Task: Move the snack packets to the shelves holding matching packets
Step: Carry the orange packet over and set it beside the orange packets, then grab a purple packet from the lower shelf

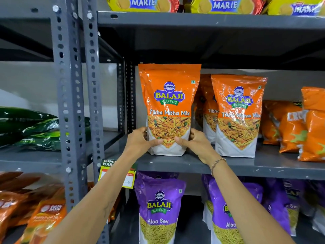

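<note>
Grey slotted-steel racks, middle shelf (193,163) at chest height. Orange Tikha Mitha pouch (168,110) standing upright at left end of that shelf, base on the steel, close to the front edge. Matching pouches (239,117) just right of it, one more tucked behind. So: correct shelf, placement step looks nearly done.

Left hand (140,140) wrapped on pouch's lower left edge, thumb across the front. Right hand (195,141) mirrored on lower right edge, thumb on front. Both clasping the pouch low down, near the base; top half free.

To finish well:
- square the base flat before letting go, since a tall pouch held low can tip forward
- push back a bit off the front lip, line face up with the neighbour
- leave a small gap to the right pouch, avoid knocking it
- release both sides together, thumbs last

Purple Aloo Sev packs (160,208) one shelf down, Marie packs (142,3) on top shelf, orange bags (299,127) far right on same shelf: different products, not part of this placement. Green bags (35,131) on left rack, well apart.
</note>
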Motion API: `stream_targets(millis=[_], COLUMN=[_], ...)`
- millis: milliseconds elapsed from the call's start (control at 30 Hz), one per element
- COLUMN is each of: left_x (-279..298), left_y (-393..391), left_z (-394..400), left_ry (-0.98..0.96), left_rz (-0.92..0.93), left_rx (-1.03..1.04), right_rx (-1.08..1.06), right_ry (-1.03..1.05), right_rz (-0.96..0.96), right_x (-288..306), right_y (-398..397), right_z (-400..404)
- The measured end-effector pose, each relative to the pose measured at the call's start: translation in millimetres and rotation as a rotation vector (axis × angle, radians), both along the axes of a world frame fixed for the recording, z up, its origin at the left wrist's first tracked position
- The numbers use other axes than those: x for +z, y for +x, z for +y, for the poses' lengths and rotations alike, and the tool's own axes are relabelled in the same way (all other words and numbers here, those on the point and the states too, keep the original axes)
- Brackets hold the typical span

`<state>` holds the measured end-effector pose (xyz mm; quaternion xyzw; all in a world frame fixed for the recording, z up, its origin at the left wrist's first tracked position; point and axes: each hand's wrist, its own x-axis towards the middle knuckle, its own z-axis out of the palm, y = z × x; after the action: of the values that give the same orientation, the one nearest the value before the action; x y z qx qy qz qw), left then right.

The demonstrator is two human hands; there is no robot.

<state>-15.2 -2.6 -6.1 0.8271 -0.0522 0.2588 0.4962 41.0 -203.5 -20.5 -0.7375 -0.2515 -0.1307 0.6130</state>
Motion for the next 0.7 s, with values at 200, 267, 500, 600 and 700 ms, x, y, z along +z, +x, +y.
stream_targets(millis=[200,267,500,600,700], left_x=[-5.9,-9.7,-24.3,-46.0,-85.1], left_y=[-3.7,-14.7,-75.3,-92.6,-104.6], left_z=[-3.2,-11.1,-74.2,-111.0,-148.7], left_ry=[0.028,0.033,0.067,0.177,0.121], left_rz=[0.070,-0.022,-0.555,-0.509,-0.401], left_rx=[0.007,0.106,-0.003,-0.141,-0.276], right_rx=[-0.039,-0.185,-0.454,-0.469,-0.517], right_ry=[-0.117,-0.104,0.242,0.322,0.374], right_rz=[0.050,-0.020,-0.337,-0.254,-0.150], right_x=[0.7,0.3,-30.1,-72.8,-124.5], right_y=[-8.0,-22.8,-110.3,-138.8,-159.8], right_z=[0.9,0.6,-23.7,-49.6,-89.2])
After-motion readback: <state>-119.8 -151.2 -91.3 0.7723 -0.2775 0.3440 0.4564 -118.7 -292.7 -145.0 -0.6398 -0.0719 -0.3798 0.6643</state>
